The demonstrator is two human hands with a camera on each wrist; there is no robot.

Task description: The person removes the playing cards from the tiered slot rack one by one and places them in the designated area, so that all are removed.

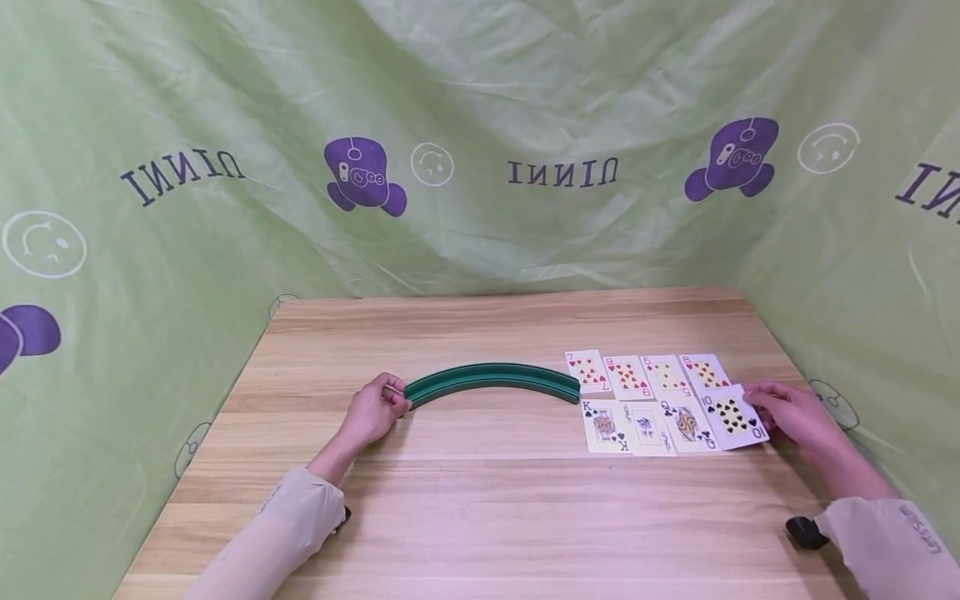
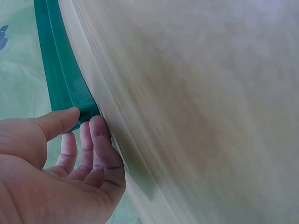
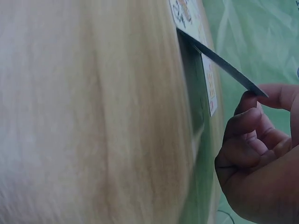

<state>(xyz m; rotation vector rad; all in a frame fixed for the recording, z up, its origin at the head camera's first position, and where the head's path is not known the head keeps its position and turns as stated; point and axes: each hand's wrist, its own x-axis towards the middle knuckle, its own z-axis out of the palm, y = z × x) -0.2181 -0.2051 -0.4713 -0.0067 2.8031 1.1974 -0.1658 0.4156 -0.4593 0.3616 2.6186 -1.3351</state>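
My left hand (image 1: 372, 412) pinches the left end of a green curved card holder (image 1: 487, 375), its thumb on the end in the left wrist view (image 2: 65, 74). The holder lies on the table, its right end beside the cards. On the right, my right hand (image 1: 787, 412) holds the ten of spades (image 1: 733, 417) by its right edge, between thumb and fingers. This card is tilted, its right side raised off the table in the right wrist view (image 3: 229, 67), its left side low beside the queen of clubs (image 1: 686, 425).
The king of spades (image 1: 604, 427) and a joker-like card (image 1: 647, 429) lie left of the queen. Behind them is a row with the seven (image 1: 587, 372), nine (image 1: 627, 377), five (image 1: 666, 377) and eight (image 1: 703, 372). A green printed curtain (image 1: 480, 233) surrounds the wooden table (image 1: 465, 500).
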